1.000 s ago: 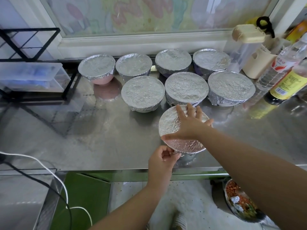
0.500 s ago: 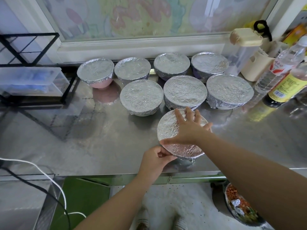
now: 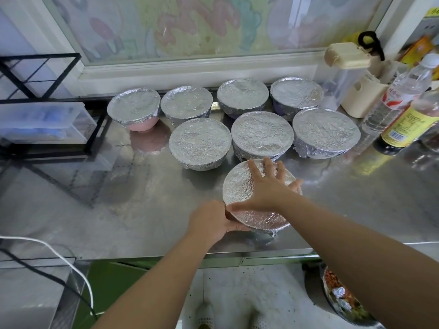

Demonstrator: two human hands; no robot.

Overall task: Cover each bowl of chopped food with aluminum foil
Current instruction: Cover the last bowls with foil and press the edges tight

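Over the last second the right hand (image 3: 266,188) has stayed flat, fingers spread, on the foil (image 3: 237,186) topping the nearest bowl (image 3: 262,230) at the front edge of the counter (image 3: 118,198). The left hand (image 3: 211,222) has shifted from pinching the rim to curling round that bowl's near-left side, so this last cover appears almost sealed. Seven covered bowls (image 3: 200,138) stand just behind, the closest nearly touching, with bottles (image 3: 401,129) to the right, leaving little room to push it back.

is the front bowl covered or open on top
Covered. The foil spans the whole top of the front bowl and folds over its rim; right hand lies flat on it, left hand grips the near edge.
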